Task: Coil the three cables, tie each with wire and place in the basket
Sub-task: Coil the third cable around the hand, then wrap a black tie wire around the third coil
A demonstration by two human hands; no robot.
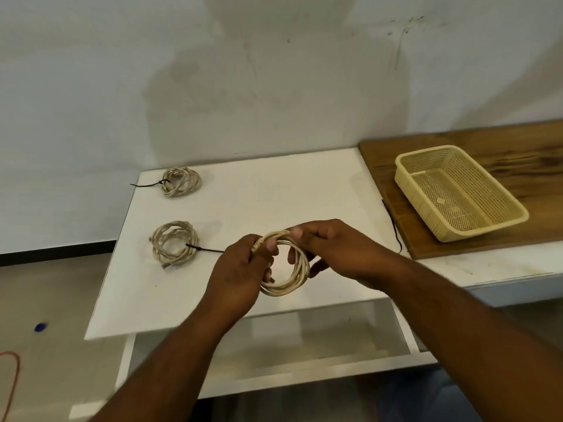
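Observation:
Both hands hold a cream cable coil (297, 280) above the front of the white table (237, 205). My left hand (240, 269) grips its left side, the plug end by the thumb. My right hand (332, 248) pinches the top of the same loops. Two other cream coils lie on the table's left: one at the back (181, 181) and one nearer (173, 243), each with a black wire tie around it. A loose black wire (394, 229) lies at the table's right edge. The yellow perforated basket (515, 216) stands with nothing in it on the right.
The basket rests on a brown wooden board (502, 141) laid over the right side. A wall rises just behind the table. On the floor to the left are a blue spot (40, 327) and an orange cord (13, 379).

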